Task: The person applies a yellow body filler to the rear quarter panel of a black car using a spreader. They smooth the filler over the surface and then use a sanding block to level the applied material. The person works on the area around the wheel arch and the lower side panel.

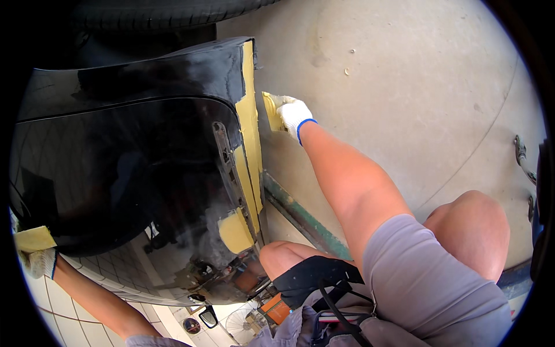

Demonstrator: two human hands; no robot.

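A glossy black car body panel [144, 150] fills the left half, with pale yellow body filler [250, 121] spread in a strip down its right edge. A separate filler patch [236, 231] covers a lower part of the panel. My right hand [293, 113], in a white glove with a blue cuff, grips a filler spreader [272, 113] coated in yellow, just right of the strip and apart from it. At the far left, my gloved left hand [39, 262] holds a flat yellow plate [34, 238], partly cut off by the dark rim. Its fingers are mostly hidden.
A tyre [167, 16] lies at the top left, beyond the panel. A green painted bar [309, 217] runs low beside the panel and my knee. Concrete floor [404, 87] spreads to the right, with a metal stand leg [523, 156] near the rim.
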